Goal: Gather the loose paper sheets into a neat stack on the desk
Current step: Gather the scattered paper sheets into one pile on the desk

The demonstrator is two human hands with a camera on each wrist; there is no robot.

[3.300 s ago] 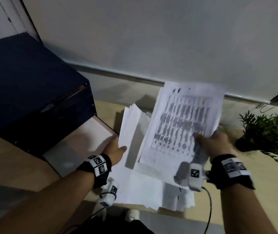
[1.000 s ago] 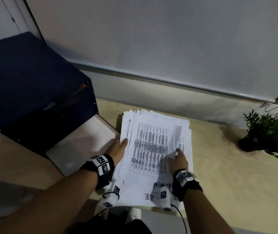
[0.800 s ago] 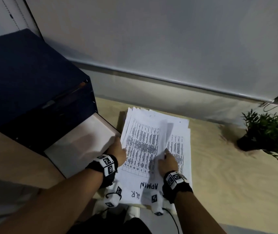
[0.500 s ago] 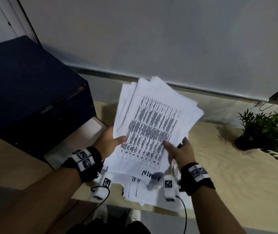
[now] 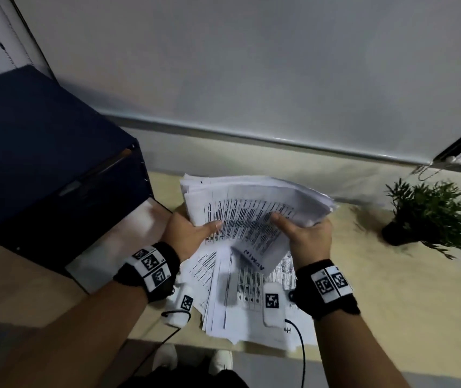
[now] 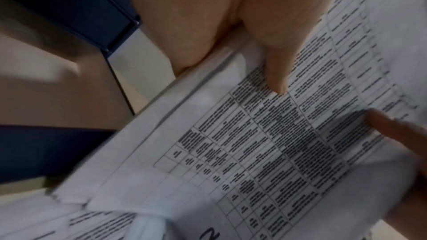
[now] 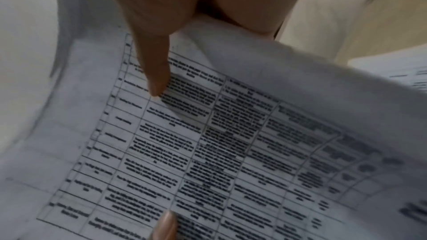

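Note:
A thick bundle of printed sheets [image 5: 254, 203] is held above the desk, bowed and tilted, with a table of text on its top page. My left hand [image 5: 187, 233] grips its left edge, thumb on top of the page [image 6: 275, 72]. My right hand [image 5: 305, 233] grips the right edge, thumb [image 7: 157, 79] pressed on the print. More loose sheets [image 5: 240, 298] lie fanned on the wooden desk [image 5: 391, 303] under the bundle, reaching its near edge. The fingers under the bundle are hidden.
A dark blue box [image 5: 41, 163] stands on the desk at the left, with a pale panel [image 5: 117, 242] at its base. A small potted plant [image 5: 431, 214] sits at the right. A white wall runs along the back.
The hands laid the sheets flat on the desk pile, then lifted a thick bundle off it. Since half a second ago the bundle has tipped flatter and bowed between both hands.

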